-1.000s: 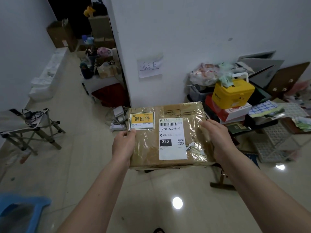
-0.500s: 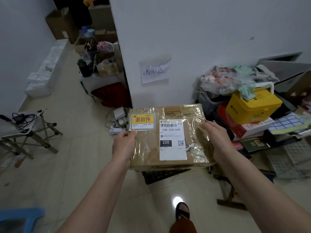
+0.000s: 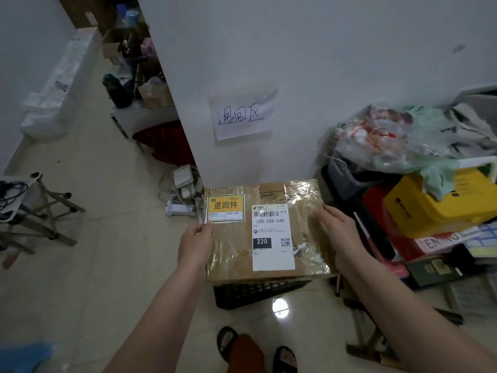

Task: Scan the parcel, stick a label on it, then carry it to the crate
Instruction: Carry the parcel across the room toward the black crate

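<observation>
Parcel (image 3: pixel 265 232) above crate (image 3: pixel 252 292)

Dim, cool indoor light; an overhead lamp mirrors as a white spot on the glossy floor (image 3: pixel 279 308), glare streaks the parcel (image 3: pixel 269 230) wrap, and wide-angle bending and softness blur the edges

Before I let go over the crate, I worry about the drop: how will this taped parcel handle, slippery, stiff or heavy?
The parcel looks stiff: flat cardboard faces, no sag between left hand and right hand. Its glossy tape wrap may be slick. Probably not heavy, since an edge grip holds it level above the black crate.
</observation>
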